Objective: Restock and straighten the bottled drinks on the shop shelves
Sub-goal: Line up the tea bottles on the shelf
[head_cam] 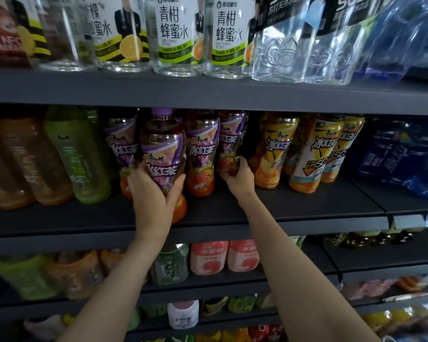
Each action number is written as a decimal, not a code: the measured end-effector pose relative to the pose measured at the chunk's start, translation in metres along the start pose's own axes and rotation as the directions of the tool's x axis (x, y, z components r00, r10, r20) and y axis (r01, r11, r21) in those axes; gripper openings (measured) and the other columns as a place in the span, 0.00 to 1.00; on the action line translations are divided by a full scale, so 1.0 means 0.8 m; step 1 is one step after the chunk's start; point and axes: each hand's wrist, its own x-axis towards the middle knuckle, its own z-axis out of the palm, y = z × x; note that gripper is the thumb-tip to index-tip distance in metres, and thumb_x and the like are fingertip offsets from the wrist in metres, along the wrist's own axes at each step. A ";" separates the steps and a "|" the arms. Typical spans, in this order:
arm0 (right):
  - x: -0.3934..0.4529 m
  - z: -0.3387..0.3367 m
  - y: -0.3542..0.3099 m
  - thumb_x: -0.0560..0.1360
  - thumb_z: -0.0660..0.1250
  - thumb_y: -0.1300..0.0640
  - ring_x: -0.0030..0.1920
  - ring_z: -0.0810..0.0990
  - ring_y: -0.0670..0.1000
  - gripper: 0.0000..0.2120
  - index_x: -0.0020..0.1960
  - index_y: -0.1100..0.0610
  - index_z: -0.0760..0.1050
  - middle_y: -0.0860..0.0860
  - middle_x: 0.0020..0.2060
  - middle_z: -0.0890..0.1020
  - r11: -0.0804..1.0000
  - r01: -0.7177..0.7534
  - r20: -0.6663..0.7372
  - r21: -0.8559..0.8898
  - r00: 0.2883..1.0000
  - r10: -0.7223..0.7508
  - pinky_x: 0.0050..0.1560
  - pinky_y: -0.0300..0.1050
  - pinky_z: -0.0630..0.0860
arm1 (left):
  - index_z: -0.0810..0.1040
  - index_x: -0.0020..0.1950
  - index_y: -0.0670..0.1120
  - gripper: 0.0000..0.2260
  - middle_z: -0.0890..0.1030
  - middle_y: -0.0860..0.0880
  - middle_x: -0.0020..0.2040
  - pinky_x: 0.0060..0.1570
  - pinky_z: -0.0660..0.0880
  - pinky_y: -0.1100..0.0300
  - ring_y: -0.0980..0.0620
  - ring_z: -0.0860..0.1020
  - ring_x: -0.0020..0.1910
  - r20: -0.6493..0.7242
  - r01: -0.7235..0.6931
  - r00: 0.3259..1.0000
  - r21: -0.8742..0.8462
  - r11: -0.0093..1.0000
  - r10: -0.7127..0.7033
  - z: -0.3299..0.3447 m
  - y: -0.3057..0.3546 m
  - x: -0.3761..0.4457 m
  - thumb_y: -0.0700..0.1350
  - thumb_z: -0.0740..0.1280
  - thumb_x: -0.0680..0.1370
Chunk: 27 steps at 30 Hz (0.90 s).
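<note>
Broadly, dark grey metal shop shelving [208, 95] fills the view in stacked tiers, each loaded with bottled drinks. Middle shelf [307, 206]: from left, amber and green tea bottles, a purple-labelled iced-tea row, yellow-labelled iced-tea bottles [309, 154], then blue shrink-wrapped packs [400, 156]. Bare shelf board lies in front of the rows, so there is room to draw stock toward the edge. Upper tier: clear honey-water bottles with white and green labels [173, 33]. Foreground object: a purple-capped, purple-labelled plastic iced-tea bottle [162, 149], long axis upright, standing forward of its row and nearest the left hand [153, 193], whose fingers and thumb wrap its lower body from the front. A second purple-labelled iced-tea bottle [230, 141] sits deeper, at the right end of the row; the right hand [239, 178] grips its base from below and beside. Both bottles lie ahead of and above the forearms. Judged next move: pull or align the rear bottle level with the front one.
</note>
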 end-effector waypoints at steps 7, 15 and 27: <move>-0.005 0.013 -0.008 0.70 0.72 0.57 0.66 0.64 0.63 0.35 0.70 0.62 0.57 0.62 0.66 0.63 0.980 -0.012 -0.092 -0.201 0.996 -0.007 0.65 0.54 0.65 | 0.64 0.65 0.34 0.31 0.70 0.38 0.59 0.61 0.61 0.61 0.42 0.68 0.61 0.011 0.010 1.000 0.026 1.000 -0.010 -0.002 0.005 -0.002 0.56 0.64 0.72; -0.008 0.007 -0.006 0.72 0.69 0.62 0.65 0.69 0.59 0.33 0.71 0.64 0.57 0.61 0.65 0.70 0.990 0.023 -0.158 -0.136 0.986 -0.044 0.62 0.48 0.68 | 0.65 0.65 0.34 0.33 0.70 0.38 0.58 0.60 0.58 0.67 0.44 0.67 0.61 0.020 0.012 1.000 0.042 0.999 -0.013 -0.004 0.003 -0.002 0.59 0.62 0.72; -0.005 0.013 -0.005 0.75 0.65 0.63 0.64 0.71 0.61 0.27 0.70 0.63 0.58 0.62 0.64 0.71 0.984 0.029 -0.101 -0.175 0.994 -0.047 0.62 0.52 0.70 | 0.65 0.64 0.33 0.34 0.71 0.38 0.58 0.58 0.60 0.66 0.44 0.67 0.60 0.024 0.025 0.999 0.060 0.998 -0.026 -0.003 0.002 -0.002 0.59 0.63 0.71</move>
